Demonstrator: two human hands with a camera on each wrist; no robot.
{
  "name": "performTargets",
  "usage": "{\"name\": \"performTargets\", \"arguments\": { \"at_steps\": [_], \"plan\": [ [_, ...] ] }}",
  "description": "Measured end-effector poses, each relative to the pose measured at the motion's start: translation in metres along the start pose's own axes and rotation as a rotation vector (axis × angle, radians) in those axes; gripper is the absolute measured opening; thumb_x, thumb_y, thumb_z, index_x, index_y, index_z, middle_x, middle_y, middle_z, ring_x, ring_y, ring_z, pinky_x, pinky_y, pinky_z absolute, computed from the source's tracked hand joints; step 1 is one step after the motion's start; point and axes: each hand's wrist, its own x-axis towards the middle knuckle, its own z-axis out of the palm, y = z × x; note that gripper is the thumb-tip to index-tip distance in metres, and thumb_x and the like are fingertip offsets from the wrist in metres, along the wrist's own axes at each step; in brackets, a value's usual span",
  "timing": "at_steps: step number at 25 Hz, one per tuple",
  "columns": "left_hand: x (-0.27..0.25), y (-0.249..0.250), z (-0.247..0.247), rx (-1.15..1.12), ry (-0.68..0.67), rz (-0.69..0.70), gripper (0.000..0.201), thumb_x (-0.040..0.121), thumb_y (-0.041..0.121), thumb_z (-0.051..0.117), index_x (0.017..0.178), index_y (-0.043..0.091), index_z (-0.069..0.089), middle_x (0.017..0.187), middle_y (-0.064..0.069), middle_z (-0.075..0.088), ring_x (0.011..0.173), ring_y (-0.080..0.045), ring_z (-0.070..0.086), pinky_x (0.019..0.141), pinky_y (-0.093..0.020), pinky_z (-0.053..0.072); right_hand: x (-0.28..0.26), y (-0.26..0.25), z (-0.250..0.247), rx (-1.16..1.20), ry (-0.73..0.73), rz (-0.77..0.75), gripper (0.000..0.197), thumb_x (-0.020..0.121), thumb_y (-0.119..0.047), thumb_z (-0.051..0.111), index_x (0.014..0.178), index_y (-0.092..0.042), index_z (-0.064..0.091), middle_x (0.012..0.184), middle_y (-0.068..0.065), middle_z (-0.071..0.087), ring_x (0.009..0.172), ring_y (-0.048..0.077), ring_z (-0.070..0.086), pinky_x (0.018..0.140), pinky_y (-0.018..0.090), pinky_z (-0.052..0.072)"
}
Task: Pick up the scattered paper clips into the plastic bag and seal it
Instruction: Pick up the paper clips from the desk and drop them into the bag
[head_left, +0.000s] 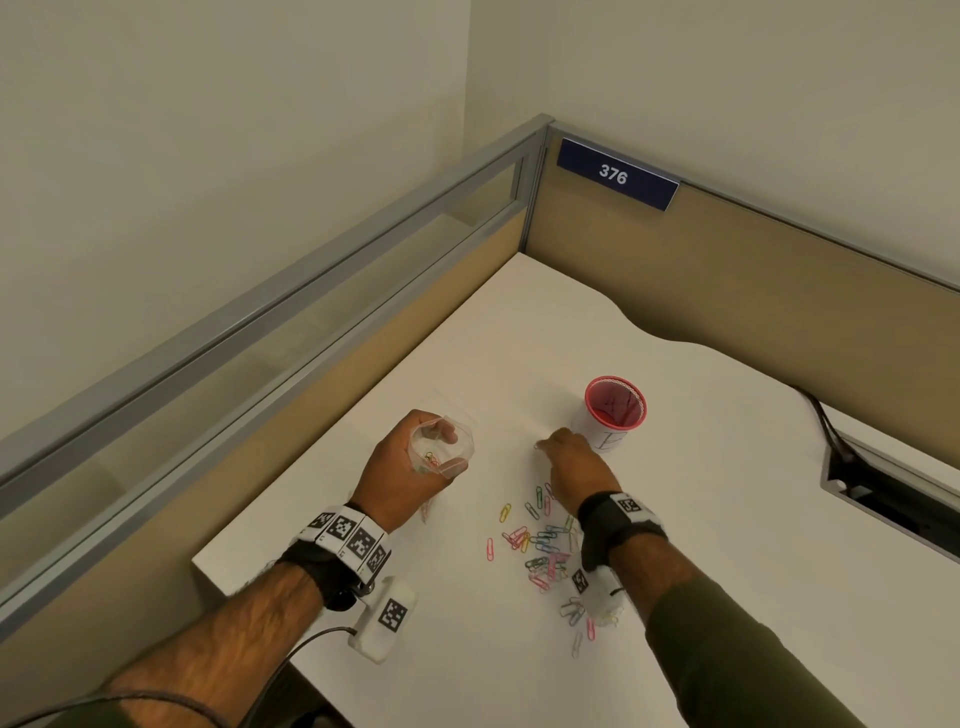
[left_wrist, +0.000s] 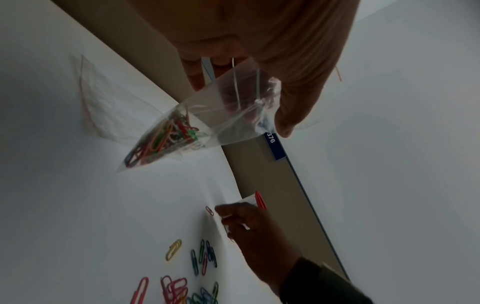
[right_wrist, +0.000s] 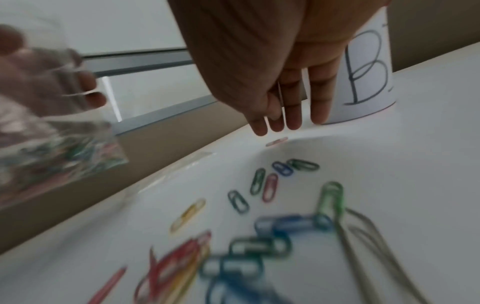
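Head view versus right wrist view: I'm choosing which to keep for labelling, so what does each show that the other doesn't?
Only the head view shows the 376 sign, the cup's red mesh rim and the open mouth of the plastic bag held by the left hand.

Only the right wrist view shows the cup's handwritten "B" and the right hand's fingertips above a lone pink clip.

Both show the scattered paper clips and the right hand.

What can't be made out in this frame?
- Right wrist view: plastic bag contents motion-blurred, uncountable.
- Head view: right hand covers its fingertips; contact with the pink clip unclear.
- Head view: red cup label partly hidden by that hand.
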Motion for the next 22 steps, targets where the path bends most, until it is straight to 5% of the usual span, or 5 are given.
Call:
{"name": "performTargets", "arguments": {
  "at_steps": [5, 13, 17, 19, 22],
  "plan": [
    [0.003, 0.005, -0.001, 0.005, 0.006, 0.016, 0.037, 0.074, 0.011, 0.085, 0.102, 0.019, 0.061, 0.103, 0.004, 0.07, 0.108, -0.016, 0.064, 0.1, -0.033, 0.05, -0.002, -0.003, 0.004, -0.035, -0.09, 0.008, 0.055, 0.081, 0.004, 0.053, 0.133, -0.013, 0.048, 0.131, 0.01, 0.043, 0.12, 0.029, 0.044, 0.098, 0.041, 0.048],
    [-0.008, 0.005, 0.023, -0.004, -0.01, 0.017, 0.037, 0.076, 0.009, 0.084, 0.103, 0.017, 0.06, 0.103, 0.001, 0.07, 0.11, -0.017, 0.063, 0.101, -0.035, 0.049, -0.114, 0.023, 0.024, 0.123, -0.032, 0.052, 0.029, 0.092, -0.022, 0.055, 0.121, -0.021, 0.06, 0.115, 0.001, 0.056, 0.109, 0.022, 0.053, 0.087, 0.029, 0.046],
    [-0.019, 0.009, 0.037, -0.017, -0.022, 0.034, 0.037, 0.076, 0.009, 0.084, 0.103, 0.016, 0.06, 0.104, 0.0, 0.069, 0.11, -0.016, 0.063, 0.101, -0.031, 0.048, -0.155, 0.046, 0.023, 0.23, -0.098, 0.27, 0.059, 0.076, -0.049, 0.071, 0.126, -0.022, 0.054, 0.116, 0.001, 0.052, 0.109, 0.02, 0.05, 0.091, 0.031, 0.046],
    [-0.025, 0.01, 0.043, -0.021, -0.024, 0.048, 0.036, 0.076, 0.009, 0.084, 0.103, 0.017, 0.061, 0.103, 0.001, 0.07, 0.109, -0.016, 0.063, 0.101, -0.033, 0.048, -0.16, 0.041, 0.032, 0.206, -0.131, 0.306, 0.061, 0.075, -0.047, 0.072, 0.125, -0.02, 0.054, 0.117, 0.003, 0.05, 0.11, 0.022, 0.049, 0.092, 0.033, 0.047],
    [-0.031, 0.013, 0.052, -0.018, -0.035, 0.047, 0.036, 0.076, 0.009, 0.084, 0.102, 0.018, 0.06, 0.104, 0.002, 0.069, 0.109, -0.016, 0.063, 0.102, -0.034, 0.049, -0.145, 0.025, 0.041, 0.197, -0.054, 0.302, 0.032, 0.088, -0.03, 0.061, 0.115, -0.012, 0.06, 0.114, 0.009, 0.053, 0.105, 0.027, 0.056, 0.089, 0.033, 0.049]
  ]
}}
